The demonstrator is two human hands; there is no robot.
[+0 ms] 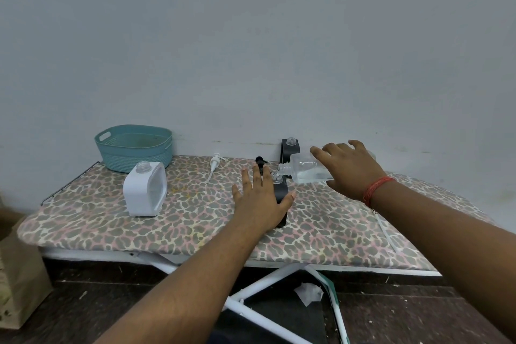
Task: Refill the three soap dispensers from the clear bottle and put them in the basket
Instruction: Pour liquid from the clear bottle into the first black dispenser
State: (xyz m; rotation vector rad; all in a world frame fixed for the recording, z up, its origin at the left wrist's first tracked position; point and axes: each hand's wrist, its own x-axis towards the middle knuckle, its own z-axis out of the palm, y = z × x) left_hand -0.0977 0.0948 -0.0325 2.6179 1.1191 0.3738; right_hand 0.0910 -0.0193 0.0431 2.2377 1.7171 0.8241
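My right hand (349,167) grips the clear bottle (304,169), tipped on its side with its neck over the open mouth of a black dispenser (280,193). My left hand (259,198) rests against that black dispenser with straight fingers, the thumb on its right side. A second black dispenser (290,148) stands open by the wall behind the bottle. A white dispenser (145,190) stands open at the left. The teal basket (134,148) sits behind it with nothing visible inside.
A white pump (213,165) and a black pump (259,162) lie on the leopard-print ironing board (195,218). The wall runs just behind the board. A brown paper bag (19,274) stands on the floor at the left.
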